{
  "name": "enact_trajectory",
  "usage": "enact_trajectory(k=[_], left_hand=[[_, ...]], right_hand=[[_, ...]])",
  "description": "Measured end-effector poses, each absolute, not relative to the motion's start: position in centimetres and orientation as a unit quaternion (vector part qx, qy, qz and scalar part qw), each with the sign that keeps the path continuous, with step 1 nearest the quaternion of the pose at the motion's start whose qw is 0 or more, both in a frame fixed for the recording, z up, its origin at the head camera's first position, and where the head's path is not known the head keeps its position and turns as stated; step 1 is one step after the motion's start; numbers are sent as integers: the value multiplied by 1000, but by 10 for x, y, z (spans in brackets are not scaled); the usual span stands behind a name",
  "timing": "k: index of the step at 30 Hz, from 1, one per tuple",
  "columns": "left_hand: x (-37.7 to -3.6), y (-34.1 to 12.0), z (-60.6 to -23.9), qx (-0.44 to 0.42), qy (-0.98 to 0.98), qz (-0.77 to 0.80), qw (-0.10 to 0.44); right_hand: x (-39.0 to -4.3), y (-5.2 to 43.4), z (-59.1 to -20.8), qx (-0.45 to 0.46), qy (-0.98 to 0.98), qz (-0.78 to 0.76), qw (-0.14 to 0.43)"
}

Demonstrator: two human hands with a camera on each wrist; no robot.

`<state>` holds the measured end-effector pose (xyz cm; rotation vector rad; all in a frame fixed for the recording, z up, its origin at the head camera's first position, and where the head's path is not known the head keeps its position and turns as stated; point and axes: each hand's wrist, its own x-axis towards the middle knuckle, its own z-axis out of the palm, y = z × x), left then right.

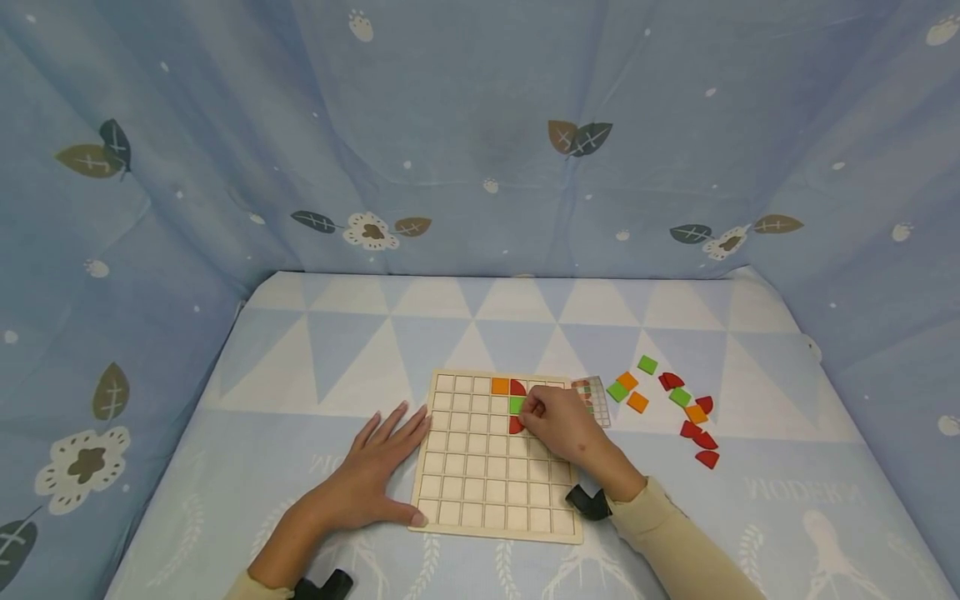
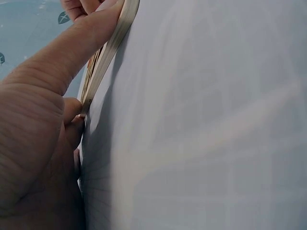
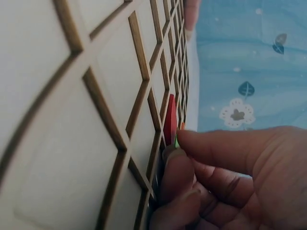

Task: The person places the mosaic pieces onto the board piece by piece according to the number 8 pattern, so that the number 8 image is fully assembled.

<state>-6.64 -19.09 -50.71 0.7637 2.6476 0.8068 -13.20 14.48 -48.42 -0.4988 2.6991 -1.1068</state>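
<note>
A wooden grid board (image 1: 474,466) lies flat on the table. My left hand (image 1: 367,479) rests at its left side, fingers spread along the edge and thumb on the near left corner; the left wrist view shows this thumb (image 2: 72,52) against the board's edge. Over the board's right part, my right hand (image 1: 562,425) pinches a red quarter-circle piece (image 1: 515,426) at a square in the third row. In the right wrist view this red piece (image 3: 170,120) sits at the fingertips, partly hidden. Above it are a green square (image 1: 516,405), another red piece (image 1: 517,387) and an orange square (image 1: 500,386).
A small pattern card (image 1: 597,400) lies at the board's right edge, partly behind the right hand. Further right, loose green squares (image 1: 648,364), orange squares (image 1: 637,402) and red quarter-circle pieces (image 1: 707,459) are scattered. A patterned blue curtain (image 1: 480,108) hangs behind the table.
</note>
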Motion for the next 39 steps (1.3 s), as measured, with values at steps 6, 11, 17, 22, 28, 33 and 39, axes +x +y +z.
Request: enact_trajectory(k=[6,11,17,22,28,33,39], left_hand=[[-66,-191,-506,265,913,280,134],[-66,-191,-505,266,912,281,133],[-67,-191,-504,268,911,283,133],[-67,-191,-505,268,911,284,135],[-67,-192,-506,269,909,288,136],[-67,-192,-506,268,910,285,136],[-67,-191,-505,265,911,285,138]], right_hand=[[-130,148,-485,-185,898,-382,115],[-130,147,-483,-191,900,-376,110],[-128,145,-483,-190,901,-376,100],[-126,147,-483,-190,899,-383,98],[-121,161,-474,-168,908,-376,76],[-123,188,-462,-119,925,-356,49],[-129,236,-451,-54,950,-306,24]])
